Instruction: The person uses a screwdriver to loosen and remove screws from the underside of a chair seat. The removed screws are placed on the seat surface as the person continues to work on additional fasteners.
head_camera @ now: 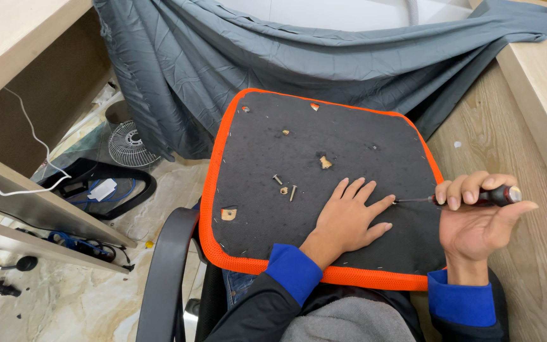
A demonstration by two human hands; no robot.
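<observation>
While the black fabric seat base with orange mesh edging (324, 145) is steadied under the flat, released left hand (349, 218), a red-and-black-handled screwdriver (470, 197) is clenched in the right hand (479, 221), its tip touching the base's right side, loose screws (285, 187) left nearby.

Person — clothing, as seen from above
Black jacket sleeves, bright blue ribbed cuffs at both wrists, grey garment at the chest — both hands bare.

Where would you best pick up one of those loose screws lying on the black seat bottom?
Pinch the longer screw across its thin shaft, coming straight down from above. It lies flat on the black underside, apart from the shorter screw and from the left hand, so the fingers have room on both sides.
</observation>
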